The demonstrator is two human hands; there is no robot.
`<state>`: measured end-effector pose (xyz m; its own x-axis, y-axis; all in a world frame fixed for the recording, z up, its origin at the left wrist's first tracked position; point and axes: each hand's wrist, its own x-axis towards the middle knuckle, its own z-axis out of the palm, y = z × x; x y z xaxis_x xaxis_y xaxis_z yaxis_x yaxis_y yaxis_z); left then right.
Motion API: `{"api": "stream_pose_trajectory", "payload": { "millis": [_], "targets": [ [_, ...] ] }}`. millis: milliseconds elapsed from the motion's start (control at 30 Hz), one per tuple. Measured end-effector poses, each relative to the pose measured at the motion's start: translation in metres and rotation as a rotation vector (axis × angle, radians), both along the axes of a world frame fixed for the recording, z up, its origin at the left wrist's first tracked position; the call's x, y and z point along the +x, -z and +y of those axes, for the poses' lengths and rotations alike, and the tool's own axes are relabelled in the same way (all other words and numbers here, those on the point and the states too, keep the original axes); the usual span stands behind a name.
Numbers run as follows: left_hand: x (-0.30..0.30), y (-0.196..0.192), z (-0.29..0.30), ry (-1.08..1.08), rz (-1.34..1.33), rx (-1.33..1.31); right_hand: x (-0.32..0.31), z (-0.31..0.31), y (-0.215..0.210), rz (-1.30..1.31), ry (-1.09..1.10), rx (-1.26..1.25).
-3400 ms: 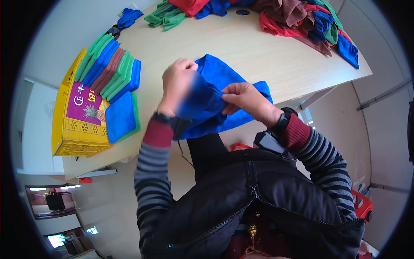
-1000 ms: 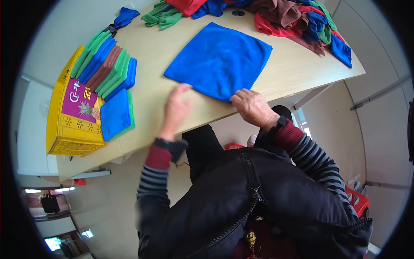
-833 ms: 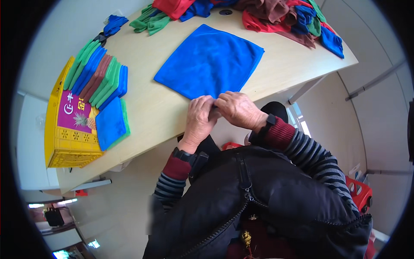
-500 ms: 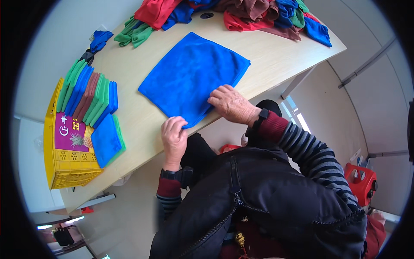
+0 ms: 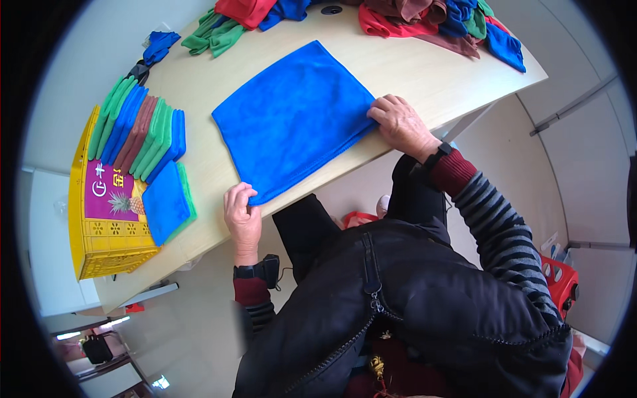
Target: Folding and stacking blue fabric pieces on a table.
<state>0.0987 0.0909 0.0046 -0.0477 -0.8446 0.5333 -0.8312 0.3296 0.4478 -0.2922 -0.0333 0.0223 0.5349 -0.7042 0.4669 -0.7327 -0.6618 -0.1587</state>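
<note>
Cloth-sorting workroom: heaped cloths, yellow crate.

The spread cloth lies flat on the table before you, your left hand at its near left corner, your right hand at its right corner. Left stands the crate with folded cloths; behind lies a cloth heap.

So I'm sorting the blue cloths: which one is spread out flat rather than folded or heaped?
The big blue cloth at the table's near edge, with both hands on its near corners; the other blue ones are folded or bunched.
</note>
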Motion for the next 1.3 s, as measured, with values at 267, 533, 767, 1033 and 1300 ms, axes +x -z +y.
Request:
{"api": "stream_pose_trajectory", "payload": {
  "millis": [267, 533, 767, 1033, 1300],
  "targets": [
    [0.001, -0.004, 0.003, -0.013, 0.011, 0.016, -0.013, 0.011, -0.008, 0.085, -0.058, -0.001],
    [0.007, -0.018, 0.014, 0.023, -0.100, 0.128, -0.031, 0.025, -0.024, 0.213, -0.131, 0.025],
    [0.008, -0.049, -0.011, 0.181, -0.016, 0.148, 0.016, 0.015, -0.041, 0.059, -0.058, 0.341],
    [-0.046, -0.048, -0.094, 0.322, -0.264, 0.079, 0.066, 0.023, -0.002, 0.113, 0.075, 0.062],
    [-0.073, -0.075, -0.160, 0.308, -0.364, 0.316, 0.034, 0.022, -0.042, 0.216, -0.032, 0.671]
  ]
}}
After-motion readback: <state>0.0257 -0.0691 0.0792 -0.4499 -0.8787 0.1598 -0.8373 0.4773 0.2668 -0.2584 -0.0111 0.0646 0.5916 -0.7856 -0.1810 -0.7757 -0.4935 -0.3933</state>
